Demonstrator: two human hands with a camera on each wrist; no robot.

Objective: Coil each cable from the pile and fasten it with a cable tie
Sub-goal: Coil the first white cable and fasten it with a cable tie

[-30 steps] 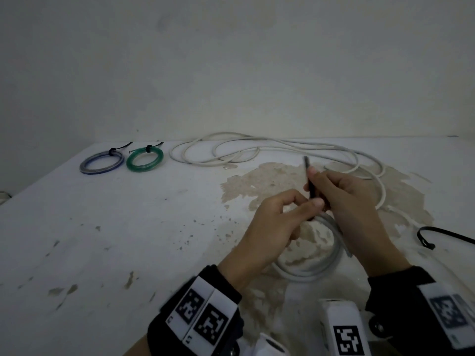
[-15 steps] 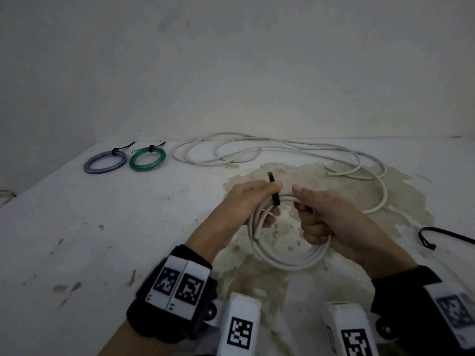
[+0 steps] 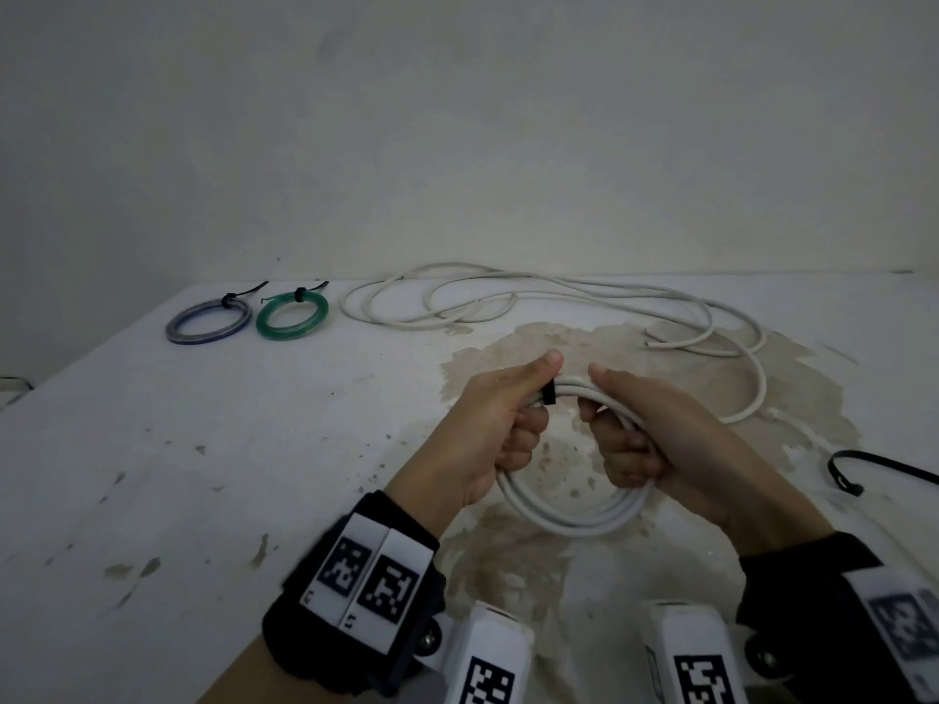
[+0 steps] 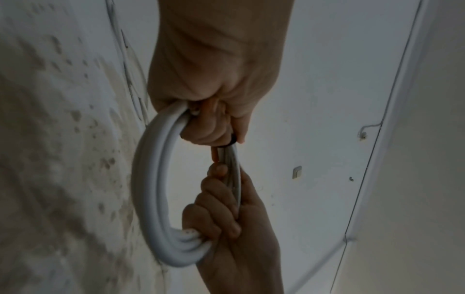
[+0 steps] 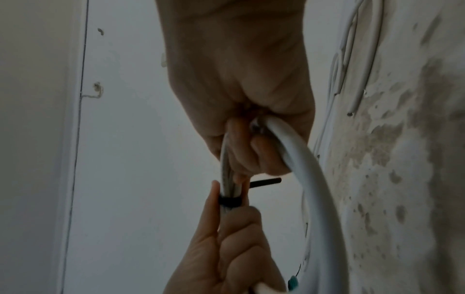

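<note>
A white cable coil (image 3: 574, 515) is held up over the stained table (image 3: 254, 475) between both hands. My left hand (image 3: 513, 419) grips its left side, the thumb lying along the top beside a black cable tie (image 3: 549, 393) wrapped round the strands. My right hand (image 3: 630, 434) grips the right side, fingers curled through the ring. The left wrist view shows the coil (image 4: 151, 179) with the tie (image 4: 232, 142) at my left fingers. In the right wrist view the tie (image 5: 230, 202) circles the bundle and its loose tail sticks out sideways.
At the back left lie a blue coil (image 3: 208, 320) and a green coil (image 3: 292, 317), each with a black tie. Loose white cables (image 3: 559, 297) sprawl along the back. A spare black cable tie (image 3: 864, 470) lies at the right. A wall stands behind the table.
The coil lay on the table with the tie held upright in my right hand. Now both hands have raised the coil and the tie is wrapped round it.
</note>
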